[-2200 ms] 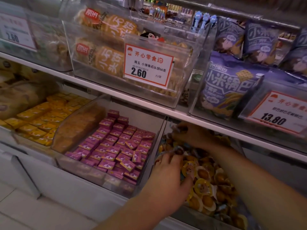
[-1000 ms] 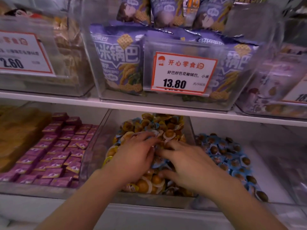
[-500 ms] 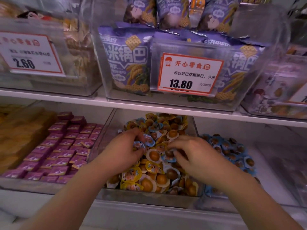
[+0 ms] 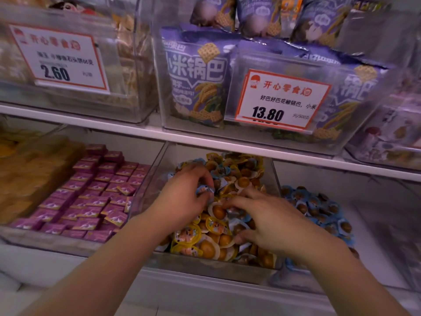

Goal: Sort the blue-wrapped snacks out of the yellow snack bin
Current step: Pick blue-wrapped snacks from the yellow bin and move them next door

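A clear bin (image 4: 209,269) on the lower shelf holds a heap of yellow-wrapped snacks (image 4: 198,236) with several blue-wrapped ones mixed in near the back (image 4: 196,161). My left hand (image 4: 184,197) is inside the bin, its fingers curled round several blue-wrapped snacks (image 4: 205,190). My right hand (image 4: 268,220) lies on the pile just to the right, fingertips pinching a blue-wrapped snack (image 4: 234,210) among the yellow ones. The bin to the right holds a heap of blue-wrapped snacks (image 4: 319,208).
Left of the yellow bin stands a bin of small purple boxes (image 4: 95,197), then orange packs (image 4: 29,169). The white shelf edge (image 4: 205,139) runs low over the bins. Above it are clear bins of purple bags (image 4: 200,83) with price cards (image 4: 280,99).
My left hand has closed round a small bunch of blue-wrapped snacks. My right hand has slid left and forward over the pile onto another blue one. The camera has moved closer.
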Demonstrator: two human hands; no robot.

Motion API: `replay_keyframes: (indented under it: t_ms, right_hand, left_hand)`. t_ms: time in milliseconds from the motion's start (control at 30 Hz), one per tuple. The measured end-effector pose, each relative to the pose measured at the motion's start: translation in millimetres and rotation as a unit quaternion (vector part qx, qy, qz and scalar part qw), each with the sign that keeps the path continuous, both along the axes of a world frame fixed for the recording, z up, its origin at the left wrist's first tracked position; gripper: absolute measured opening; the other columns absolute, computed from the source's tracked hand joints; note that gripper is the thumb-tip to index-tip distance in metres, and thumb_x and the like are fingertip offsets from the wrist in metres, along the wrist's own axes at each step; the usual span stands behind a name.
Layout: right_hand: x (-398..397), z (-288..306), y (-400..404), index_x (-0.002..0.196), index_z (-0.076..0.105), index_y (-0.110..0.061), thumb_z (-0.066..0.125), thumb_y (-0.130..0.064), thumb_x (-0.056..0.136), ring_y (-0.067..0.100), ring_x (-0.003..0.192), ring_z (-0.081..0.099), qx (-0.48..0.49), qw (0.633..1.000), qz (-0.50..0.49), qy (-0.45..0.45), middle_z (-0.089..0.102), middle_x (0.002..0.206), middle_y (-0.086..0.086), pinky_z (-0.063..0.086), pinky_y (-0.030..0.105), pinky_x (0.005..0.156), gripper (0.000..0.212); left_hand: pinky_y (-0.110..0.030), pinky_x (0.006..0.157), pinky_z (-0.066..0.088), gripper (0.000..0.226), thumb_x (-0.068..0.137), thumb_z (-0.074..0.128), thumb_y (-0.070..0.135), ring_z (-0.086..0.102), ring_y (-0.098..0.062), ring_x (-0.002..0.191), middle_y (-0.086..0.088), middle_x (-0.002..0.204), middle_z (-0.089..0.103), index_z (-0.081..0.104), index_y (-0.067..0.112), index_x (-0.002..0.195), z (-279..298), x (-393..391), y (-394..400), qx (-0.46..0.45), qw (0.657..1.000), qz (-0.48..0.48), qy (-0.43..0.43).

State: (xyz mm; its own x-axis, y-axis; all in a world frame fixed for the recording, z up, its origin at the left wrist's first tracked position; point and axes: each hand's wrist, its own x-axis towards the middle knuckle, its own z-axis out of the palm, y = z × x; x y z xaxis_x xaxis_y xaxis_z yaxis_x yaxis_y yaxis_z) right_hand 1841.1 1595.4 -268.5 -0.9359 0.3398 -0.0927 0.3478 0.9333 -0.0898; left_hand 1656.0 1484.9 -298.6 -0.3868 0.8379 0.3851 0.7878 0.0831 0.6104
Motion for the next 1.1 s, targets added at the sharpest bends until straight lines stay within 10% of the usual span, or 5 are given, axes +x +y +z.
replay_keyframes:
  t_ms: [533, 700, 800, 967, 1100]
  right_hand:
    - [1.1, -7.3, -16.2, 0.118, 0.046, -0.035, 0.065, -0.040, 0.081, 0.023, 0.106, 0.055, 0.004, 0.991, -0.024, 0.135, 0.043, 0.118, -0.006, 0.051, 0.036, 0.078, 0.042]
    - [-0.3, 4.7, -7.5, 0.098, 0.068, -0.031, 0.075, -0.024, 0.081, 0.000, 0.088, 0.054, -0.112, 0.952, -0.104, 0.264, 0.053, 0.095, -0.020, 0.040, 0.006, 0.073, 0.020]
    - [-1.7, 14.6, -7.5, 0.089, 0.073, -0.024, 0.078, -0.017, 0.082, 0.003, 0.080, 0.066, -0.337, 0.847, -0.184, 0.367, 0.071, 0.084, -0.012, 0.048, 0.011, 0.066, 0.012]
    - [-14.7, 11.1, -28.3, 0.104, 0.066, -0.003, 0.055, -0.007, 0.092, 0.026, 0.071, 0.069, -0.766, 0.430, -0.273, 0.393, 0.069, 0.086, 0.017, 0.055, 0.031, 0.053, 0.018]
    - [-17.7, 8.0, -39.0, 0.110, 0.074, -0.008, 0.054, -0.033, 0.091, 0.027, 0.097, 0.069, -0.838, 0.380, -0.211, 0.330, 0.070, 0.116, 0.017, 0.058, 0.040, 0.082, 0.037]
  left_hand:
    - [-0.001, 0.069, 0.042, 0.040, 0.091, 0.051, -0.008, 0.063, 0.011, 0.086, 0.013, 0.094, 0.070, 0.069, 0.027, 0.087, 16.4, 14.9, 7.6, 0.092, 0.963, 0.057, -0.245]
    - [-0.003, 0.070, 0.044, 0.043, 0.092, 0.053, -0.008, 0.065, 0.011, 0.085, 0.018, 0.086, 0.071, 0.068, 0.032, 0.084, 20.0, 23.3, 6.4, 0.111, 0.953, 0.057, -0.275]
    - [-0.008, 0.071, 0.049, 0.037, 0.093, 0.054, -0.005, 0.068, 0.002, 0.087, 0.012, 0.088, 0.074, 0.071, 0.027, 0.091, 21.8, 30.8, 2.8, 0.124, 0.941, 0.054, -0.311]
    - [-0.019, 0.073, 0.054, 0.030, 0.095, 0.055, -0.001, 0.072, -0.008, 0.087, 0.006, 0.090, 0.076, 0.073, 0.023, 0.093, 25.9, 45.6, 0.6, 0.201, 0.902, 0.075, -0.375]
    - [-0.017, 0.075, 0.053, 0.035, 0.094, 0.055, -0.003, 0.068, -0.003, 0.089, 0.013, 0.093, 0.072, 0.069, 0.030, 0.098, 21.8, 67.2, -0.5, 0.198, 0.937, 0.059, -0.280]
